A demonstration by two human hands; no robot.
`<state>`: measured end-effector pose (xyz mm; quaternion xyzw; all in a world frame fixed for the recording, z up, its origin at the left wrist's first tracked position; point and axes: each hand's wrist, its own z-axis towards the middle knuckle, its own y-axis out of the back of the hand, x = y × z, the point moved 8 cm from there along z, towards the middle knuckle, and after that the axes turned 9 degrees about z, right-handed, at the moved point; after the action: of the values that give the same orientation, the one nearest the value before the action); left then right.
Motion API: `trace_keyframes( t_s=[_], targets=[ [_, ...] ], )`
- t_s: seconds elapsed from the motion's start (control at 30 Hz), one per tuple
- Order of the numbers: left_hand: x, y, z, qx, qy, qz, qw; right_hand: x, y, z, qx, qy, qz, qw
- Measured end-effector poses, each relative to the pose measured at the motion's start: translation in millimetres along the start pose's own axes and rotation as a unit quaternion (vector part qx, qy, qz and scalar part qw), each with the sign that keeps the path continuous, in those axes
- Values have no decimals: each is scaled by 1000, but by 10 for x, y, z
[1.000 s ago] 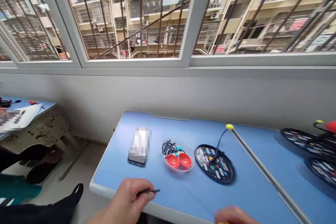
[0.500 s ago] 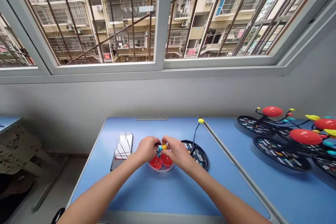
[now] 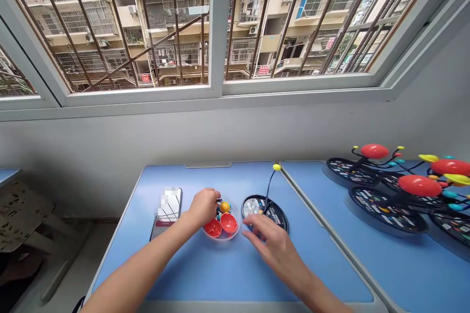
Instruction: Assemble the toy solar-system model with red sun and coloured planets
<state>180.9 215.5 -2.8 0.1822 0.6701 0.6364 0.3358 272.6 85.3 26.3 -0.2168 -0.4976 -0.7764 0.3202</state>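
Observation:
My left hand [image 3: 204,205] is at the back left of a clear round bowl [image 3: 222,239], thumb and fingers pinched together. A small black piece [image 3: 219,200] shows at its fingertips; its full shape is hidden. Inside the bowl lie two red half-shells [image 3: 229,223], a small orange ball [image 3: 224,207] and some blue bits. To the right, my right hand [image 3: 270,239] hovers with its fingers apart and nothing visible in them. It partly covers the front of a black printed disc base [image 3: 277,216], from which a thin dark rod [image 3: 269,186] rises to a yellow tip [image 3: 276,167].
A phone [image 3: 171,205] lies left of the bowl on the blue table [image 3: 205,279]. On the adjoining right table stand several models with black disc bases [image 3: 385,209] and red domes [image 3: 419,185]. A wall and a barred window [image 3: 216,90] rise behind.
My right hand has left the bowl and moved right toward the disc base, its fingers opening. My left hand stays at the bowl. The whole view has shifted slightly.

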Motion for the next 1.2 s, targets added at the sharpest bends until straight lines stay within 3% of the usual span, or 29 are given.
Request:
trace_keyframes(
  t_s=[0.13, 0.27, 0.43, 0.6, 0.8, 1.1, 1.2],
  targets=[
    [-82, 95, -88, -16, 2, -13, 1000, -271, 255, -265, -46, -63, 10, 997],
    [-448, 129, -352, -42, -1, -42, 998, -693, 471, -276, -84, -161, 27, 983],
    [-1126, -213, -596, 1, -96, -110, 989, -973, 456, -29, -67, -189, 53, 978],
    [-1285, -511, -436, 20, -91, -56, 994, -1053, 275, 122, -15, -177, 74, 981],
    [-1262, -611, -279, 34, -74, -63, 995, -986, 288, 181, -18, -163, 84, 983],
    [-1221, -589, -216, 32, -40, -154, 987, -539, 835, 298, -79, -141, 96, 982],
    [-1188, -523, -247, 15, -6, -213, 977, -297, 920, 220, -94, -118, 91, 984]
  ],
)
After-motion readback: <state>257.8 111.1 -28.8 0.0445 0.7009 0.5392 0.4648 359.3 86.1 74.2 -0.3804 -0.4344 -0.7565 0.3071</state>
